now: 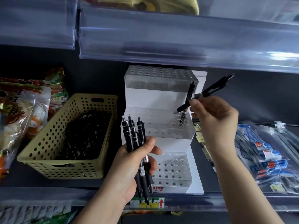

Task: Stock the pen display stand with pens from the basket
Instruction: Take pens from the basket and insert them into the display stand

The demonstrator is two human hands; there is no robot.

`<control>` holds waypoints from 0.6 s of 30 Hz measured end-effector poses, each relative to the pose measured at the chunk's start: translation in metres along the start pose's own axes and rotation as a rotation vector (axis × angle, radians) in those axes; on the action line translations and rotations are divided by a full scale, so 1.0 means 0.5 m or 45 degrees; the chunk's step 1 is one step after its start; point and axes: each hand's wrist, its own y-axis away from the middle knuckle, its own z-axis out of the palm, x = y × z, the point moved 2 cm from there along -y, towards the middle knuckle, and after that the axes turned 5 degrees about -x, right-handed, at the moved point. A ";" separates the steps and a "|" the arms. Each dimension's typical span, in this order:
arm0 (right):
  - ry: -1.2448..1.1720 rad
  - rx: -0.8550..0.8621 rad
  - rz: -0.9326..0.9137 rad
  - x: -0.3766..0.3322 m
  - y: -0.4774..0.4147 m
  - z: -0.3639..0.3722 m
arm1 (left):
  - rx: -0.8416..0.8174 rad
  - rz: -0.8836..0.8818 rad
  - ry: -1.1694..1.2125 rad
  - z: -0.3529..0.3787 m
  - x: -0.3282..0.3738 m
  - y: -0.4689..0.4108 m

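The stand [159,126] is a stepped white and clear acrylic rack with three tiers, each drilled with rows of round holes. It sits on the dark shelf [226,183] between the basket [48,152] and a heap of bagged stationery packs [271,157]. Nearly all its holes are bare; one black pen [188,101] stands upright in a hole at the right end of the middle tier.

The right hand [213,118] pinches a single black pen [208,92] between thumb and fingertips, tilted, its tip low and close over the middle tier beside the standing pen, its clip end high to the right. The left hand [129,164] is closed round a bundle of black pens [135,139], clicker ends up, in front of the stand's left side.

The basket is beige, perforated plastic, and holds a dark pile of more pens [85,136]. Snack bags [24,107] lie left of it.
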 end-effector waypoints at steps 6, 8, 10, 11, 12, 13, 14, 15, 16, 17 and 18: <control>0.322 0.164 -0.245 0.031 0.000 0.002 | -0.021 -0.023 0.056 0.002 -0.003 -0.003; 0.359 0.180 -0.279 0.036 -0.001 0.005 | -0.029 -0.029 0.061 0.003 -0.004 -0.004; 0.454 0.178 -0.307 0.035 -0.001 0.011 | -0.036 -0.029 0.057 0.003 -0.005 -0.004; 0.510 0.169 -0.325 0.034 -0.001 0.015 | -0.037 -0.029 0.056 0.002 -0.005 -0.004; 0.561 0.159 -0.348 0.032 -0.001 0.019 | -0.037 -0.028 0.056 0.002 -0.005 -0.005; 0.608 0.154 -0.375 0.030 0.000 0.024 | -0.036 -0.027 0.059 0.001 -0.005 -0.005; 0.649 0.154 -0.396 0.028 0.002 0.027 | -0.037 -0.027 0.063 0.001 -0.004 -0.004; 0.679 0.155 -0.397 0.027 0.003 0.031 | -0.039 -0.027 0.067 0.000 -0.004 -0.004; 0.703 0.161 -0.375 0.028 0.002 0.032 | -0.040 -0.028 0.068 0.000 -0.004 -0.003; 0.730 0.170 -0.347 0.028 0.001 0.033 | -0.040 -0.028 0.070 -0.001 -0.005 -0.002; 0.762 0.181 -0.335 0.028 -0.001 0.034 | -0.038 -0.026 0.072 -0.002 -0.005 -0.002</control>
